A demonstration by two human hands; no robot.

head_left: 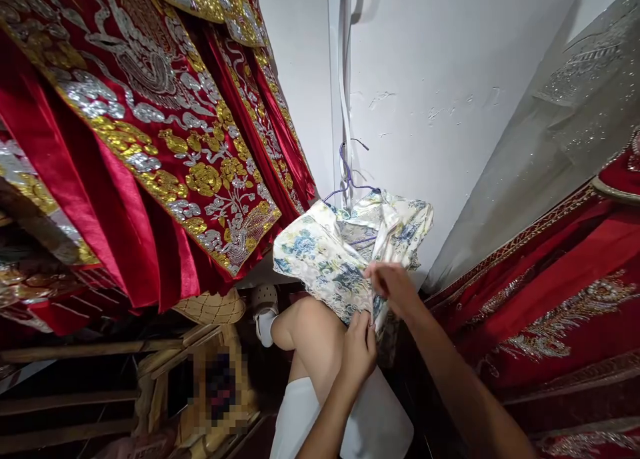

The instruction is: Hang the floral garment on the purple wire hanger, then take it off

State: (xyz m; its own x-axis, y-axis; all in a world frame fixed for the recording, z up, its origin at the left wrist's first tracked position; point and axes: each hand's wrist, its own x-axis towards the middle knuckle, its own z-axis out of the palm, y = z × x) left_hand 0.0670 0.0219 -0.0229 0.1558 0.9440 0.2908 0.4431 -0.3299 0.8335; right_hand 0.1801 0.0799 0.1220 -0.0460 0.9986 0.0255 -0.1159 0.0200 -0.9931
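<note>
Ideally, the left hand (357, 352) and the right hand (393, 287) just above it, both pinching the floral garment (325, 259) hanging from the hanger (350, 179) beyond them, should hold its front edges aligned and taut.

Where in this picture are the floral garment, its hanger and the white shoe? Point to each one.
garment (315, 259): head view, on the floral shoulder panel at the left.
hanger (347, 179): head view, on the blue wire neck below the hook.
shoe (263, 307): head view, on the white perforated upper.
</note>
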